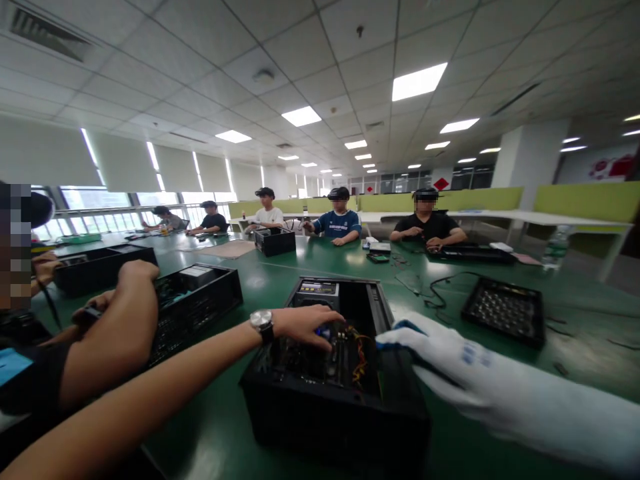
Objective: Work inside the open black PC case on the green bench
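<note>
Your left hand (307, 325), bare with a wristwatch (261, 321) at the wrist, reaches down into the open black computer case (340, 393) right in front of you, its fingers curled over something among the parts inside; what exactly they pinch you cannot tell, as they cover it. Your right hand (440, 360), in a white glove with blue marks, lies flat and released on the case's right-hand wall, steadying it and holding nothing. The case stands on the green tabletop (500, 407) with its cover off, so the opening-up looks done, while the work on the inside seems to be midway: a bundle of yellow and red wires (361, 357) lies loose in it beside your fingers, and a boxed unit with a label (320, 291) sits at its far end. To your right on the tabletop lies a black perforated panel (505, 311), apart from the case, with a thin black cable (445, 283) trailing near it. To your left a neighbour's arm (115, 340) works at a second open black case (197, 303), and more people sit at the far side of the tabletop
</note>
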Tool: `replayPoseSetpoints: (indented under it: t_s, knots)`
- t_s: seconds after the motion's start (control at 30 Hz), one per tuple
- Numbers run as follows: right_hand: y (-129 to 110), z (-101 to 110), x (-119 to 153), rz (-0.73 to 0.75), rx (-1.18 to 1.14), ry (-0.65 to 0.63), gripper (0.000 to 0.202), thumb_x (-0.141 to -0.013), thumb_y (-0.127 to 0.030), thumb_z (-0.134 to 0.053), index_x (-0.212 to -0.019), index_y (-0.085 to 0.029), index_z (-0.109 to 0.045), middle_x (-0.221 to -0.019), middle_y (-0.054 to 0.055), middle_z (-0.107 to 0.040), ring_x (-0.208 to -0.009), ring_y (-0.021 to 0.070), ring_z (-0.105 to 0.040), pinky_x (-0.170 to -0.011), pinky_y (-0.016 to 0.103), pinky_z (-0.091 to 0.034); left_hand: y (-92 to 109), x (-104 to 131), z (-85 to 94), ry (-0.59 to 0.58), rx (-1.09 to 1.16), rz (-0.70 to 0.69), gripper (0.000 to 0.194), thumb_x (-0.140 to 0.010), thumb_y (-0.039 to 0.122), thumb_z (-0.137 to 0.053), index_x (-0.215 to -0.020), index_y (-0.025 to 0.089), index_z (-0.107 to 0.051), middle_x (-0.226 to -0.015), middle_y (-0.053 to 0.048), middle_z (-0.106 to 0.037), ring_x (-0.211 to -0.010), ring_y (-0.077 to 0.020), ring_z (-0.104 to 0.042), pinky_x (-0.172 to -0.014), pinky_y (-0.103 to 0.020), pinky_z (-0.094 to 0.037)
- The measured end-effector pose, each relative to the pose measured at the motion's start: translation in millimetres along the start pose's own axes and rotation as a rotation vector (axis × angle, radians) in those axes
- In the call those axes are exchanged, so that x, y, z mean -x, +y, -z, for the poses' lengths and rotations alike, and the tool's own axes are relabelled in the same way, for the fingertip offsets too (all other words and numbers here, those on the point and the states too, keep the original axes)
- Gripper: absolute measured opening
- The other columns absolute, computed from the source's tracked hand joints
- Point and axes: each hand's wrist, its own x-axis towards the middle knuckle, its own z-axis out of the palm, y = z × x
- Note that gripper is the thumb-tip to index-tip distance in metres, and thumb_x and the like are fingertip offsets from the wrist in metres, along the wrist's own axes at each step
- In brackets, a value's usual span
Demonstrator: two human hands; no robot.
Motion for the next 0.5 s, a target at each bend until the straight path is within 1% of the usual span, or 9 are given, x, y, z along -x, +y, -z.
replayPoseSetpoints:
  t_s: [0.03,0.07,0.1,0.17,0.23,0.27,0.33,0.43,0.5]
  knots:
    - [-9,0,-22,0.059,0.057,-0.070,0.047,-0.093,-0.025,-0.051,-0.134,-0.044,-0.063,-0.135,0.000,-0.065,-0.131,0.0312,-0.057,-0.115,0.051,-0.045,-8,0,-1.0,-0.020,-0.038,-0.001,0.077,-0.069,0.053,-0.087,-0.138,0.030,-0.062,-0.139,-0.011,-0.062,-0.129,-0.0376,-0.056,-0.110,-0.043,-0.042]
    - [-18,-3,-44,0.087,0.138,-0.142,0.049,-0.091,-0.020,-0.053,-0.136,-0.036,-0.064,-0.136,0.005,-0.065,-0.129,0.0307,-0.059,-0.113,0.049,-0.047,-17,-1,-5.0,-0.061,-0.102,-0.011,0.085,-0.060,0.050,-0.093,-0.138,0.031,-0.062,-0.144,-0.012,-0.058,-0.134,-0.0403,-0.051,-0.112,-0.047,-0.039]
    - [-24,-9,-66,0.092,0.240,-0.218,0.050,-0.088,-0.014,-0.057,-0.136,-0.027,-0.064,-0.135,0.011,-0.065,-0.125,0.0305,-0.062,-0.110,0.047,-0.050,-24,-4,-11.3,-0.113,-0.186,-0.027,0.087,-0.058,0.047,-0.095,-0.137,0.033,-0.062,-0.147,-0.013,-0.056,-0.135,-0.0419,-0.049,-0.111,-0.050,-0.039]
    - [-29,-23,-105,0.060,0.454,-0.360,0.051,-0.080,-0.006,-0.063,-0.129,-0.015,-0.066,-0.126,0.019,-0.068,-0.116,0.0322,-0.066,-0.102,0.045,-0.055,-34,-14,-26.4,-0.202,-0.359,-0.053,0.074,-0.067,0.040,-0.091,-0.135,0.034,-0.063,-0.148,-0.015,-0.054,-0.134,-0.0426,-0.049,-0.108,-0.055,-0.040]
    - [-26,-39,-135,0.034,0.587,-0.471,0.047,-0.076,-0.005,-0.068,-0.123,-0.011,-0.068,-0.119,0.021,-0.070,-0.109,0.0349,-0.069,-0.094,0.045,-0.057,-39,-23,-37.7,-0.236,-0.470,-0.050,0.055,-0.075,0.028,-0.083,-0.128,0.031,-0.065,-0.142,-0.018,-0.056,-0.131,-0.0420,-0.051,-0.104,-0.057,-0.042]
    - [-22,-48,-146,0.022,0.615,-0.507,0.045,-0.076,-0.007,-0.070,-0.121,-0.010,-0.070,-0.116,0.022,-0.071,-0.106,0.0362,-0.070,-0.089,0.045,-0.058,-41,-27,-39.9,-0.234,-0.492,-0.042,0.050,-0.076,0.023,-0.081,-0.123,0.030,-0.067,-0.138,-0.018,-0.059,-0.129,-0.0414,-0.053,-0.102,-0.057,-0.043]
    - [-9,-66,-164,-0.008,0.640,-0.566,0.043,-0.072,-0.011,-0.075,-0.115,-0.009,-0.072,-0.109,0.024,-0.073,-0.098,0.0385,-0.073,-0.080,0.045,-0.059,-44,-29,-36.6,-0.235,-0.509,-0.037,0.051,-0.073,0.020,-0.082,-0.120,0.031,-0.066,-0.133,-0.015,-0.061,-0.123,-0.0403,-0.057,-0.098,-0.054,-0.047]
    - [15,-91,-185,-0.043,0.649,-0.637,0.042,-0.065,-0.012,-0.077,-0.106,-0.006,-0.076,-0.100,0.027,-0.075,-0.087,0.0411,-0.074,-0.070,0.047,-0.059,-49,-19,-18.4,-0.265,-0.511,-0.042,0.079,-0.061,0.024,-0.091,-0.132,0.033,-0.058,-0.134,-0.014,-0.059,-0.109,-0.0392,-0.065,-0.085,-0.046,-0.054]
    - [30,-107,-199,-0.031,0.615,-0.648,0.042,-0.065,-0.016,-0.077,-0.106,-0.007,-0.076,-0.100,0.025,-0.075,-0.085,0.0400,-0.075,-0.069,0.047,-0.060,-51,-7,-4.9,-0.257,-0.475,-0.049,0.096,-0.055,0.026,-0.095,-0.141,0.028,-0.051,-0.133,-0.016,-0.058,-0.102,-0.0380,-0.068,-0.082,-0.043,-0.057]
